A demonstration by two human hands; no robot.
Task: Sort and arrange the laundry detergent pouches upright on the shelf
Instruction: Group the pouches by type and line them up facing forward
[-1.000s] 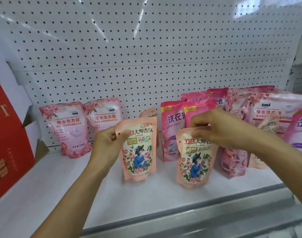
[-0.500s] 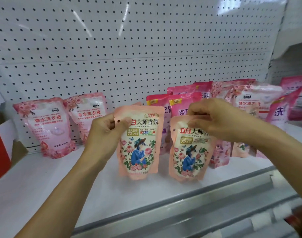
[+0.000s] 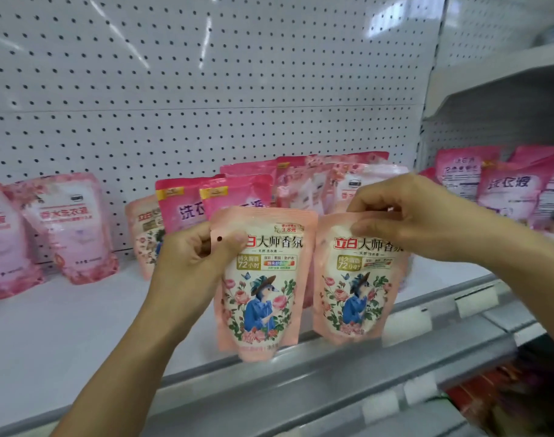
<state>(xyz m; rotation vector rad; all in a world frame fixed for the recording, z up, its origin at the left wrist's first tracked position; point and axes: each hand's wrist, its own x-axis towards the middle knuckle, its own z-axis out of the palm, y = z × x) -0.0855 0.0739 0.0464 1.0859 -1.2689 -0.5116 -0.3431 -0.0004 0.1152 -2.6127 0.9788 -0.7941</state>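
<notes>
Head view: hands pinch two peach pouches reading "72小时"

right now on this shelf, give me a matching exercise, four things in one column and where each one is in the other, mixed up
Things:
1. peach bird-and-roses pouch in the left hand's grip
2. matching peach bird-and-roses pouch in the right hand's grip
3. pale pink rose-print pouch
4. magenta pouch with large white characters

Places:
A. standing against the pegboard, far left
B. next shelf bay, far right
C. at the shelf's front edge, nearer the right
D. at the shelf's front edge, near the middle

Pairs: 1-D, 2-C, 3-A, 4-B
</notes>
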